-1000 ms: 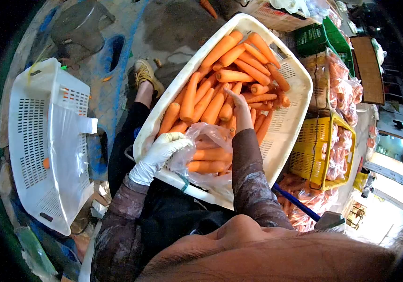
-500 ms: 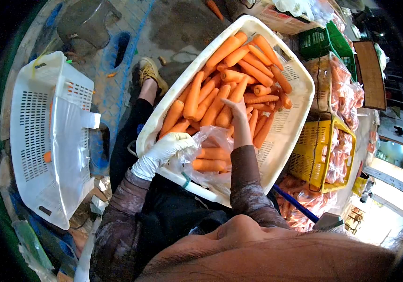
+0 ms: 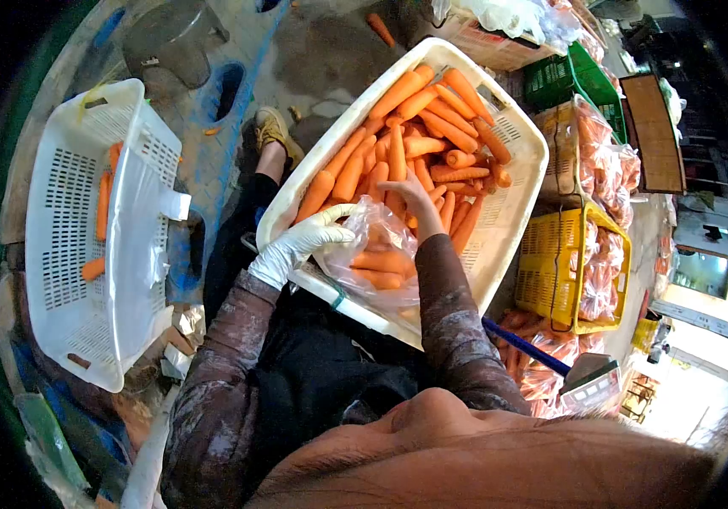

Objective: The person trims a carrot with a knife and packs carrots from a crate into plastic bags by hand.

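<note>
A large white crate [image 3: 521,182] in front of me holds many loose orange carrots [image 3: 453,119]. A clear plastic bag [image 3: 372,222] lies at the crate's near end with several carrots [image 3: 383,261] inside. My left hand [image 3: 304,246], in a white glove, is closed on the left edge of the bag's mouth. My bare right hand [image 3: 417,202] is closed round the lower part of a carrot [image 3: 397,153] that stands nearly upright just above the bag's mouth; some of its fingers are hidden.
At the left, another white crate [image 3: 67,314] has a few carrots and hanging clear plastic. To the right are a yellow crate [image 3: 542,271] with bagged carrots, a green crate [image 3: 550,81] and a blue pole [image 3: 525,346]. A dark stool [image 3: 169,42] stands at the upper left.
My right hand has moved left towards the bag, and the carrot in it is now more upright. The bag's mouth looks wider, with my left hand still at its edge. The view has shifted slightly.
</note>
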`<action>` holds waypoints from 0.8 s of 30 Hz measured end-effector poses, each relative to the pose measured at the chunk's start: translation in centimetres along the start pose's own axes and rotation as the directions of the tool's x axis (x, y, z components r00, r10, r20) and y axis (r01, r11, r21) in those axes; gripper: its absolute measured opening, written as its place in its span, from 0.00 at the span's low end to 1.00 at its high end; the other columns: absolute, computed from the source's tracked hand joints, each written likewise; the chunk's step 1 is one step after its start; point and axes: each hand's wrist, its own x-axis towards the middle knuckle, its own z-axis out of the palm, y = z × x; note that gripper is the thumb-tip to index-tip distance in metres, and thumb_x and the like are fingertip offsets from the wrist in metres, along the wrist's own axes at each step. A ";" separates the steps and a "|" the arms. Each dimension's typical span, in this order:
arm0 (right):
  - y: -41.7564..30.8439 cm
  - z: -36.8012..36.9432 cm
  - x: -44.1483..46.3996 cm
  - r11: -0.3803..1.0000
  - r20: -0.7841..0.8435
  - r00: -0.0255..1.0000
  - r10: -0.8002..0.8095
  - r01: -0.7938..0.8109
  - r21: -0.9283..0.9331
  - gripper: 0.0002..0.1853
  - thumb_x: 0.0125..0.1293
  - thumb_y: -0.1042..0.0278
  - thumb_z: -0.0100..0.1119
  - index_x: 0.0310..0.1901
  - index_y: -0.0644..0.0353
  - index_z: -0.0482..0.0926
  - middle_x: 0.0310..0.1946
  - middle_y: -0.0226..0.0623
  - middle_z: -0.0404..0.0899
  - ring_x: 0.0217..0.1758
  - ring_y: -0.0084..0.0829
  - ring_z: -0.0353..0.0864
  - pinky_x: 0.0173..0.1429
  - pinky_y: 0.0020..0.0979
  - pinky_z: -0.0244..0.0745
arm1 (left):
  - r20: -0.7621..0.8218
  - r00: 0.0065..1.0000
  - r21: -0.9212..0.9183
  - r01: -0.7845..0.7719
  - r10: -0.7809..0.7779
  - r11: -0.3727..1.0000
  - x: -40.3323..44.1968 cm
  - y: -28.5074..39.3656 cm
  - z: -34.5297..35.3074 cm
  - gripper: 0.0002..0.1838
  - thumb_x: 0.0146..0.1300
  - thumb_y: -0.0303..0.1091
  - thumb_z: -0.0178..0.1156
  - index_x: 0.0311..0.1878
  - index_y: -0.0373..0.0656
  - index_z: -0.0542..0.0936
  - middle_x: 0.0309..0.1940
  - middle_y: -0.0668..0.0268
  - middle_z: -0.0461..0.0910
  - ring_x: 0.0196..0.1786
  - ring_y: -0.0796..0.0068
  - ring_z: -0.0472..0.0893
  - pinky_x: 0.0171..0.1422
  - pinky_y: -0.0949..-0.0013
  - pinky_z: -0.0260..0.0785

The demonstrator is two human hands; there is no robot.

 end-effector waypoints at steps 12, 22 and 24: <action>-1.0 4.1 -0.1 0.566 -0.205 0.960 -0.193 -0.061 -0.822 0.42 0.32 0.48 0.75 0.53 0.57 0.75 0.39 0.46 0.82 0.44 0.41 0.82 0.50 0.37 0.75 | -0.016 0.962 -0.690 -0.208 0.273 0.693 -5.9 -1.1 2.1 0.42 0.53 0.31 0.62 0.69 0.33 0.53 0.46 0.63 0.73 0.48 0.69 0.77 0.58 0.64 0.71; -0.6 -1.1 -5.1 0.954 -0.551 0.796 -0.250 0.300 0.000 0.27 0.47 0.66 0.71 0.50 0.64 0.74 0.39 0.36 0.80 0.40 0.33 0.80 0.47 0.32 0.76 | -0.174 0.963 -0.734 -0.267 0.208 0.624 -2.3 -1.1 -0.7 0.35 0.59 0.35 0.56 0.70 0.40 0.58 0.55 0.54 0.73 0.29 0.74 0.71 0.29 0.75 0.65; -0.9 -3.6 -6.8 0.787 -0.588 0.745 -0.315 0.552 0.277 0.21 0.54 0.72 0.66 0.50 0.64 0.73 0.41 0.36 0.78 0.42 0.33 0.79 0.50 0.34 0.75 | -0.160 0.953 -0.729 -0.289 0.256 0.620 -2.3 -1.2 -0.7 0.38 0.57 0.38 0.57 0.71 0.45 0.57 0.61 0.51 0.68 0.30 0.74 0.72 0.32 0.73 0.66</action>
